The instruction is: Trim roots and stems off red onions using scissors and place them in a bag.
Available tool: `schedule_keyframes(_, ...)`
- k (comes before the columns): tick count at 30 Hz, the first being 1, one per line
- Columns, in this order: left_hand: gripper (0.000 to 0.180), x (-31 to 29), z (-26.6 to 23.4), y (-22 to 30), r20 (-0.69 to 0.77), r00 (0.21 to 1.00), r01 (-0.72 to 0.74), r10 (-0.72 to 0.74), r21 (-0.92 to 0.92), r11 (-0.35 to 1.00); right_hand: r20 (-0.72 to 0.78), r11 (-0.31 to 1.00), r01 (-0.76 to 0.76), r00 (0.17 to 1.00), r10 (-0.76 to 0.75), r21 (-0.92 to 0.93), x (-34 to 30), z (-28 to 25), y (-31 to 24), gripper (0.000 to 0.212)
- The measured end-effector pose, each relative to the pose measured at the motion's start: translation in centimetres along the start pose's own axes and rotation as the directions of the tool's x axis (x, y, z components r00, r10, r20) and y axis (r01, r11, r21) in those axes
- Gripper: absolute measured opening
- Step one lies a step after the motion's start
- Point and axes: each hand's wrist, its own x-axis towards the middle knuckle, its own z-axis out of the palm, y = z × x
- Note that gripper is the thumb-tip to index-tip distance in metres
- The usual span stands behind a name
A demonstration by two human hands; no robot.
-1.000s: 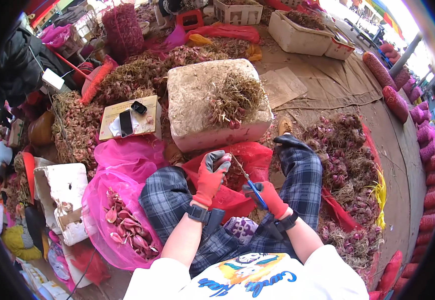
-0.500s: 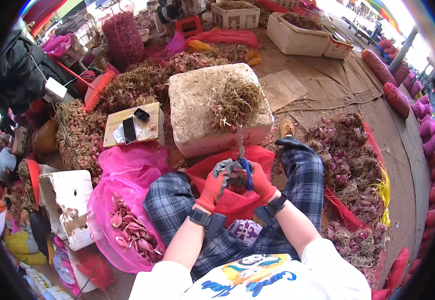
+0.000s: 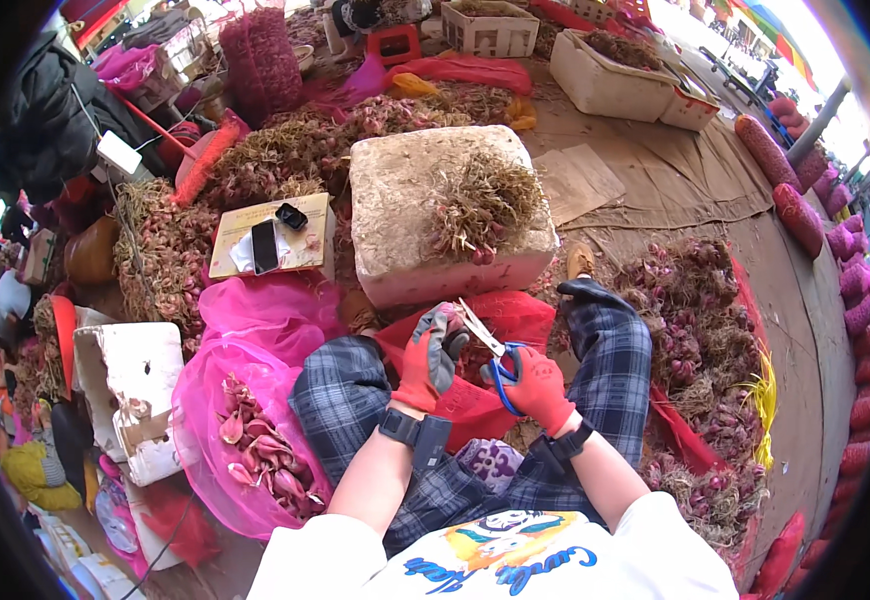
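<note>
Blue-handled scissors [image 3: 498, 372] are gripped in my right hand [image 3: 540, 388], which wears a red-and-grey glove. Their blades are parted and point up and left toward my left hand [image 3: 429, 360]. That hand is gloved too, its fingers curled together around something small and partly hidden, with a reddish bit at the fingertips. Below both hands, a red mesh bag [image 3: 468, 408] lies spread between my knees. Just beyond stands a worn white foam box [image 3: 395, 200], with a bunch of shallots with dry stalks [image 3: 485, 210] on top.
A pink mesh bag [image 3: 210, 400] holding loose shallots [image 3: 265, 450] rests at my left. A phone [image 3: 265, 246] lies on a carton [image 3: 310, 260] behind it. Shallot heaps [image 3: 690, 330] spread at right and far left. An open foam box [image 3: 140, 385] stands left.
My hands have moved apart. The scissors have swung from pointing at the foam box to pointing up and left, blades now parted. The view has shifted slightly.
</note>
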Motion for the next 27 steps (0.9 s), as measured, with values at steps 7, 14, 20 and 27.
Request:
schedule_keyframes(7,0.024,0.4,-1.5,-0.9,-0.026,0.999,0.037,-0.036,0.027,0.999,0.104,0.986,-0.153,0.982,0.160,-0.071,0.0,0.3,-0.2,0.031)
schedule_keyframes(14,0.029,0.4,-0.1,-0.8,0.007,0.998,-0.059,0.059,0.119,0.991,0.223,0.952,-0.240,0.955,0.197,0.188,-0.1,-1.3,0.0,0.035)
schedule_keyframes(20,0.032,1.2,-1.5,-1.4,0.014,0.984,-0.180,0.180,0.114,0.977,0.190,0.979,-0.198,0.964,0.185,0.052,0.1,-2.3,-2.2,0.040)
schedule_keyframes(27,0.031,1.1,-1.1,-1.6,0.046,0.981,-0.192,0.187,0.230,0.954,0.187,0.985,-0.170,0.967,0.170,-0.016,0.0,-0.9,-0.5,0.041)
